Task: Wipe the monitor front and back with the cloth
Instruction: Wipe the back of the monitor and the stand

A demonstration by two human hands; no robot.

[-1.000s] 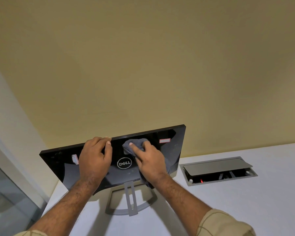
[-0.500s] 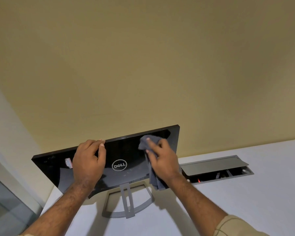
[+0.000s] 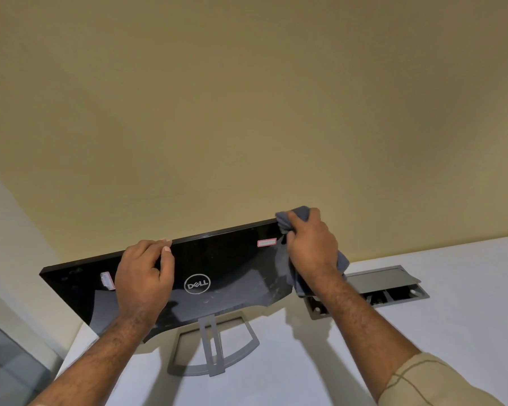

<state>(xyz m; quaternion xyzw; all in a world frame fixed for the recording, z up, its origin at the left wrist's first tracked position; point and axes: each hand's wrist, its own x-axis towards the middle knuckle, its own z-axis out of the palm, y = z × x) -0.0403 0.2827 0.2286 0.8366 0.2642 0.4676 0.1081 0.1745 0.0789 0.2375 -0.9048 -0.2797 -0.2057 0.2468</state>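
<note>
The Dell monitor stands on its grey stand toward the far left corner of the white table, glossy black back facing the camera, tipped so its top edge leans away toward the tan wall. The left hand lies on the back left of the logo, fingers curled over the top edge and close together, thumb against the panel. Over at the monitor's upper right corner, the right hand grips the grey cloth, fingers curled round it, bunching it right on that corner; more cloth hangs below the palm down the panel's right edge. 2 small red-and-white stickers show on the back: 1 just beside the right hand, 1 just left of the left hand. Right of the monitor, a grey cable hatch sits in the table with its lid raised.
</note>
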